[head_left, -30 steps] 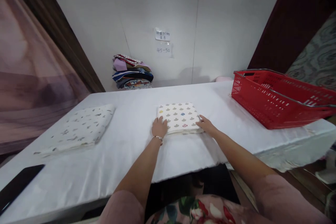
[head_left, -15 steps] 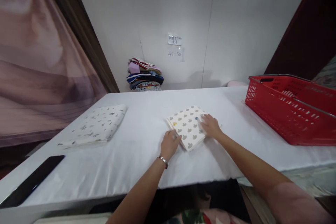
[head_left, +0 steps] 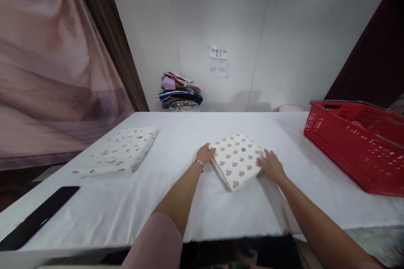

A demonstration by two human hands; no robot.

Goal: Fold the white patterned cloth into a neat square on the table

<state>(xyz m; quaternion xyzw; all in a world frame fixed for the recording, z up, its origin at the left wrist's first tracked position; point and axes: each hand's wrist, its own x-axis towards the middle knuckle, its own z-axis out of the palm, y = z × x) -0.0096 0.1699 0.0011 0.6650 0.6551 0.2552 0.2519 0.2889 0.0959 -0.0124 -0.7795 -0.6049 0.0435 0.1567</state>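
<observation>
A folded white cloth (head_left: pixel 237 160) with grey bear-head prints and a few coloured ones lies turned cornerwise on the white-covered table. My left hand (head_left: pixel 205 154), a bracelet at its wrist, pinches the cloth's left corner, thumb on top. At the right corner my right hand (head_left: pixel 272 165) does the same, its thumb over the edge; the fingertips under the cloth are hidden. Farther left, apart from both hands, lies another folded white cloth (head_left: pixel 126 151) with scattered dark prints.
A red plastic basket (head_left: pixel 356 143) stands on the table at the right. Folded textiles (head_left: pixel 180 92) are stacked by the back wall, under paper signs (head_left: pixel 218 61). A flat black object (head_left: pixel 39 216) lies at the left front edge. A pink curtain (head_left: pixel 57 71) hangs at left.
My left hand has slid from the lower left edge up to the left corner. My right hand has shifted from the cloth's top to its right corner. The view has tilted slightly.
</observation>
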